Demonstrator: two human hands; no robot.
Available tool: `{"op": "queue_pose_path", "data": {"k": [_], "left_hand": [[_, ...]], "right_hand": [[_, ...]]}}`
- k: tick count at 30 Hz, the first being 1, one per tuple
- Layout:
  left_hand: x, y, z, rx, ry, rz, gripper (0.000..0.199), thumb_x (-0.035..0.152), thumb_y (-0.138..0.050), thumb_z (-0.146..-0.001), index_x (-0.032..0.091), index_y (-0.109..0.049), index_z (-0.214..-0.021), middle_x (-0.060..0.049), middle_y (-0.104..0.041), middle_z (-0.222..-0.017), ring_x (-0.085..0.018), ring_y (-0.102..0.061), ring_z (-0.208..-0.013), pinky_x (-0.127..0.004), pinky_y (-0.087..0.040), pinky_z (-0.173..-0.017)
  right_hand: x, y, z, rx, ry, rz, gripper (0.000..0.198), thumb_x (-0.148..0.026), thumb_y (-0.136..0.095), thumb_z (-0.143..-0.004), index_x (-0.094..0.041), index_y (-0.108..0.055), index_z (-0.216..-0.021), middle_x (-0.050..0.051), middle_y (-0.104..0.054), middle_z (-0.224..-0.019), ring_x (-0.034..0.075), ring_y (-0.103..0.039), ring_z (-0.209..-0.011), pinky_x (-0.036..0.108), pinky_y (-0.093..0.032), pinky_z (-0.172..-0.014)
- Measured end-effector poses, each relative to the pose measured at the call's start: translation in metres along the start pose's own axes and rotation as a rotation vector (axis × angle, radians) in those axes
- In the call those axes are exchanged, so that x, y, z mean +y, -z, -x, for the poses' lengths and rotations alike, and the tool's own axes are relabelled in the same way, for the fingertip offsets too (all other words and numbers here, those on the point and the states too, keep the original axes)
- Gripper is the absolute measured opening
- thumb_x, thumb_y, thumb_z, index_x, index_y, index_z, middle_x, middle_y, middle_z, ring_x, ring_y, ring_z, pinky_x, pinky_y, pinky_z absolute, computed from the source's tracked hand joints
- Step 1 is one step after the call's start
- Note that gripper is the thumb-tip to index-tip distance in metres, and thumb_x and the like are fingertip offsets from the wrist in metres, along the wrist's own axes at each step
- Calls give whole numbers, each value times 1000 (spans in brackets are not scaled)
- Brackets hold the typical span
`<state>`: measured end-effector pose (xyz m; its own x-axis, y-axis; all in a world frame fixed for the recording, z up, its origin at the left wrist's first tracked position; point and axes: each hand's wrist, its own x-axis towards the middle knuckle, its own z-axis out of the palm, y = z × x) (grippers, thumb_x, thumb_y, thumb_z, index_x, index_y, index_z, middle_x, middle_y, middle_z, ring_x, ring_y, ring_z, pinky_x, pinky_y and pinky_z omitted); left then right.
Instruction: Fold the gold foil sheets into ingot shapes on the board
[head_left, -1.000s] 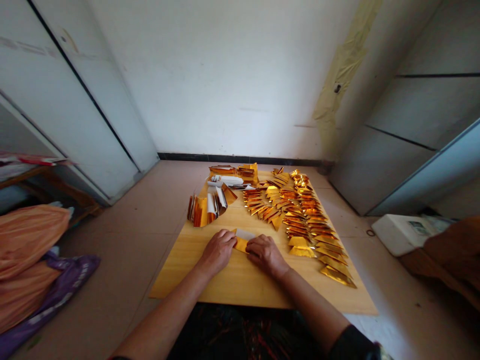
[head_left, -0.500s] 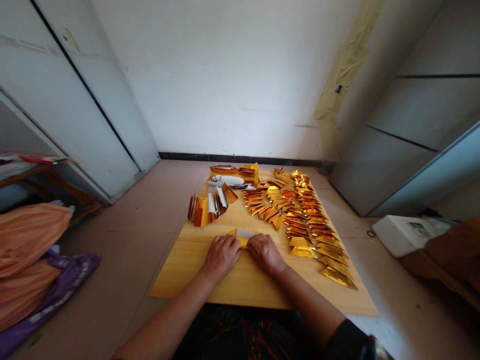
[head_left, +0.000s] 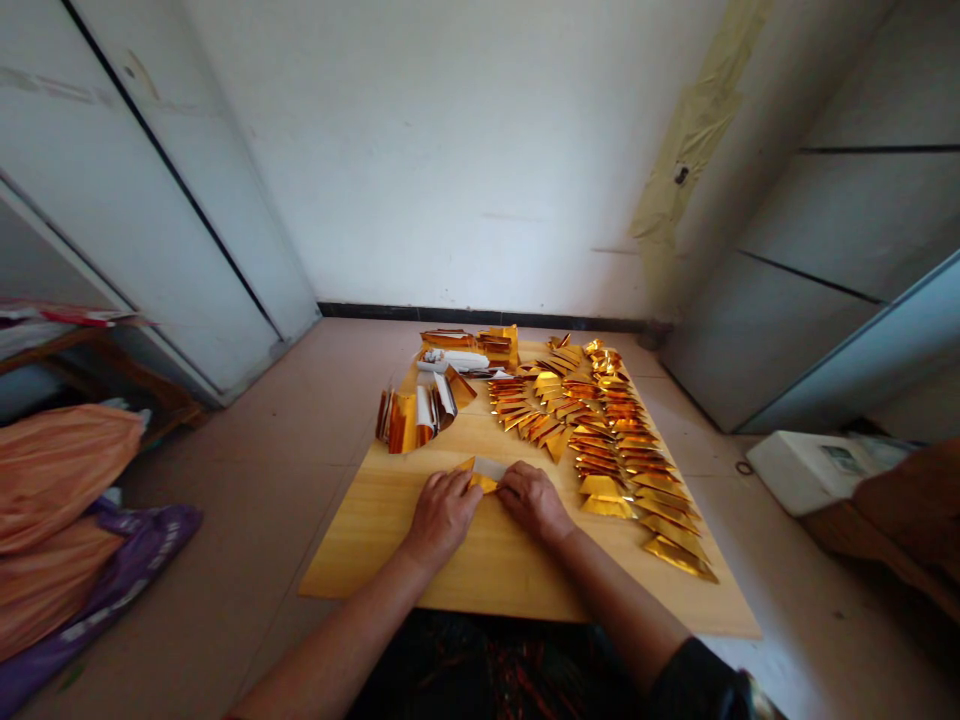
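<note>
Between my hands, on the wooden board (head_left: 360,540), lies a sheet of gold foil paper (head_left: 486,482) with a white inner side, partly folded. My left hand (head_left: 444,510) grips its left end, fingers closed over the edge. At the right end, my right hand (head_left: 534,498) pinches the same paper, with the thumb hidden. Rows of folded gold foil papers (head_left: 607,492) with slanted ends stand close on the right. Beyond my left hand is a bunch of curled gold and white sheets (head_left: 405,422).
More foil sheets (head_left: 499,345) and a white bundle (head_left: 454,360) lie at the board's far edge. Orange and purple bags (head_left: 67,500) rest on the floor at left. Pale cabinets (head_left: 150,200) flank the wall, and a white box (head_left: 799,470) stands at right.
Both hands stay on the gold foil paper in nearly the same place. My right hand has shifted very slightly up, and the view has moved a little.
</note>
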<state>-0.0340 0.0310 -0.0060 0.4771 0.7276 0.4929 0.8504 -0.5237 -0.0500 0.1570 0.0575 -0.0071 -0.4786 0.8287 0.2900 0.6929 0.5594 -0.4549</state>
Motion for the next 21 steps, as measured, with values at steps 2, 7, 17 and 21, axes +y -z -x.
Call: {"op": "queue_pose_path", "data": {"k": [2,7,17,21], "left_hand": [[0,0,0,0,2,5,14,15,-50,-86,19,-63,-83,-8,-67,-99,-21,-61,-95,-36,-44,-82],[-2,2,2,-2,-29,6,16,15,-49,-87,20,-64,-85,-9,-67,-103,-21,-60,-97,-37,-44,-84],[-12,6,6,-113,-95,43,18,16,-47,-89,21,-64,-94,-10,-63,-114,-23,-56,-109,-40,-42,-92],[-12,7,6,-131,-96,43,18,17,-48,-89,22,-64,-95,-10,-63,-116,-23,-56,-110,-40,-42,-91]], "right_hand": [[-2,0,-3,0,-49,-15,16,-18,-53,-86,-17,-64,-75,3,-59,-79,12,-54,-73,23,-39,-69],[-7,8,-12,-79,-224,2,13,-21,-57,-83,-17,-65,-74,3,-60,-80,12,-56,-73,21,-38,-66],[-18,24,-29,-287,-392,173,20,-36,-59,-84,-19,-68,-82,3,-66,-87,13,-58,-75,22,-33,-60],[-20,31,-36,-332,-391,190,20,-40,-62,-82,-21,-68,-85,3,-67,-89,14,-59,-76,22,-33,-60]]}}
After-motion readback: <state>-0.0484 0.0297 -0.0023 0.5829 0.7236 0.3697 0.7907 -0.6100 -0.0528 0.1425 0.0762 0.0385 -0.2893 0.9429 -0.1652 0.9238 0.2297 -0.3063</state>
